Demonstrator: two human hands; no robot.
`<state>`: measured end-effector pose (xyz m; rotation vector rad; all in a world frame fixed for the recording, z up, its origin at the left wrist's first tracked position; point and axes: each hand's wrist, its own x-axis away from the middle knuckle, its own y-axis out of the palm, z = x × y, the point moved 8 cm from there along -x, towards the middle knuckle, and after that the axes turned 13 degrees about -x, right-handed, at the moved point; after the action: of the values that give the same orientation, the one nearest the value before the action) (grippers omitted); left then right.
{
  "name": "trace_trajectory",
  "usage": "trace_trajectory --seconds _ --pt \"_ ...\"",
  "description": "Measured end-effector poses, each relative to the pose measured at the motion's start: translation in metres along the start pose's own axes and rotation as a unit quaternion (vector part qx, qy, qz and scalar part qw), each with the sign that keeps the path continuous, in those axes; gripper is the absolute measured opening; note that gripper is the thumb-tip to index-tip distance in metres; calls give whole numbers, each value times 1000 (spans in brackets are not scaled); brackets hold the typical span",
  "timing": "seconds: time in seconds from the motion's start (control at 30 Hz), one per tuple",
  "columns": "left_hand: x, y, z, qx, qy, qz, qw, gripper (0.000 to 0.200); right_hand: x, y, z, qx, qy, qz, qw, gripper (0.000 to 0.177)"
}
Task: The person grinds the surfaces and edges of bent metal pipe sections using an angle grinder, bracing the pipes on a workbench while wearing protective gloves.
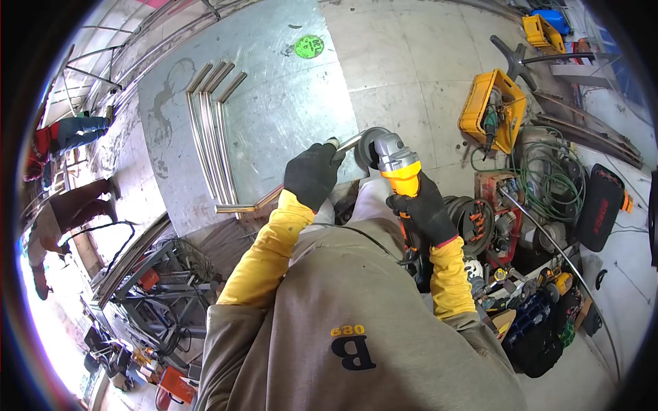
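My left hand (312, 175), in a black glove, is closed around a bent shiny metal tube (350, 142). One end of that tube points toward the grinder, and its other part runs back to the left past my wrist. In my right hand (428, 209), also gloved, is a yellow and silver angle grinder (400, 164). Its round disc (370, 147) is right at the tube's end, overlapping it in this view. Several similar bent metal tubes (212, 147) lie side by side on the metal sheet (281, 116) ahead of me.
A yellow crate (473, 113) with a power tool stands at the right, beside coiled green hose (555, 185). Assorted tools (541, 294) crowd the lower right. A metal frame (164, 301) stands lower left. Two people (79, 133) are at the far left.
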<state>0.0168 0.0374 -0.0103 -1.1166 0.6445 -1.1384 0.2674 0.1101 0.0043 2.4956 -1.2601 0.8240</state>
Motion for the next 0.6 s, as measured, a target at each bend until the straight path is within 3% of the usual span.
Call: trace_trajectory --seconds 0.17,0.27,0.33,0.6 --pt "-17 3 -14 46 -34 -79 995 31 6 -4 5 36 -1 12 999 49" --pt "-24 9 -22 50 -41 -115 991 31 4 0 -2 -15 -35 -7 999 45" --pt "-23 8 -21 58 -33 -112 991 31 3 2 -5 -48 15 -11 999 46" --pt "-20 9 -17 59 -30 -76 995 30 2 3 -7 -1 10 -12 1000 49"
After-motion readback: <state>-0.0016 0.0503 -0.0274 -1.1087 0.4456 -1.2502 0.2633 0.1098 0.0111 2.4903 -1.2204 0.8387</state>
